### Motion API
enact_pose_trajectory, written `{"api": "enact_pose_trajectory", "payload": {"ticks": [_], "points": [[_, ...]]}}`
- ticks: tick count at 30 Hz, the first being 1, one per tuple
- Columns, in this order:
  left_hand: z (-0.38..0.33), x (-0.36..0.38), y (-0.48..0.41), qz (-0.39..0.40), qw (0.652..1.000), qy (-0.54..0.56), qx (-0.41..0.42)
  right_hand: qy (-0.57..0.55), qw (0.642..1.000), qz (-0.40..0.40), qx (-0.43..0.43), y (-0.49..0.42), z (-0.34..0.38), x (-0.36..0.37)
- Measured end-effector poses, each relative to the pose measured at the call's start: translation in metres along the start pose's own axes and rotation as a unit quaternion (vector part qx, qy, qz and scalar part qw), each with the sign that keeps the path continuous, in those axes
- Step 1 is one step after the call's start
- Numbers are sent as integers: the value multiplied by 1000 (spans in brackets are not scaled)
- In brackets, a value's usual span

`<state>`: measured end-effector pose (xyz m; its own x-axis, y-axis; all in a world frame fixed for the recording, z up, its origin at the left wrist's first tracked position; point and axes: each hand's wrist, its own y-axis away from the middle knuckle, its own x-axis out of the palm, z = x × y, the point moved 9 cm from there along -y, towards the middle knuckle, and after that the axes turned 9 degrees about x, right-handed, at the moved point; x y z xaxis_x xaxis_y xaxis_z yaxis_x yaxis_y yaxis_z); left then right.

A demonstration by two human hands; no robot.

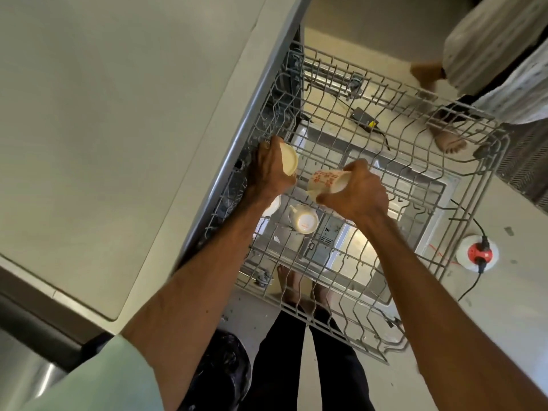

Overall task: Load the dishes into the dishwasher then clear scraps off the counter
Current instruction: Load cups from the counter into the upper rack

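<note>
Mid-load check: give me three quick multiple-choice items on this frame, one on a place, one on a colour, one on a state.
1. Where does the upside-down mug sit?
A) in a sink B) in the wire rack C) on a shelf

2. The right hand holds a printed cup; the print is:
A) blue B) green C) red

3. What is the left hand doing?
A) gripping a cream cup B) lying flat and empty C) holding a plate

Key: 1 B, the mug stands base-up among the rack's wires. 2 C, red marks show on its side. 3 A, the fingers wrap round the cream cup.
</note>
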<state>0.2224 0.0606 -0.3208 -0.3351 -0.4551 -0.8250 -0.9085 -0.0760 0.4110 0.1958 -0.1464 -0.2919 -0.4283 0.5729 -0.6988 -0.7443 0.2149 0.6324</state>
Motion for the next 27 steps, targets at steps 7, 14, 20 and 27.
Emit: {"api": "enact_pose_trajectory", "payload": {"ticks": [7, 14, 20, 27], "points": [[-2, -5, 7, -19, 1000, 5, 21, 205, 977, -19, -48, -8, 41, 15], [-4, -6, 11, -31, 999, 19, 26, 194, 980, -16, -41, 0, 41, 13], [-5, -7, 12, -21, 999, 34, 21, 185, 982, -43, 11, 11, 27, -3], [-10, -8, 17, 17, 999, 27, 24, 186, 982, -15, 27, -14, 37, 17]]}}
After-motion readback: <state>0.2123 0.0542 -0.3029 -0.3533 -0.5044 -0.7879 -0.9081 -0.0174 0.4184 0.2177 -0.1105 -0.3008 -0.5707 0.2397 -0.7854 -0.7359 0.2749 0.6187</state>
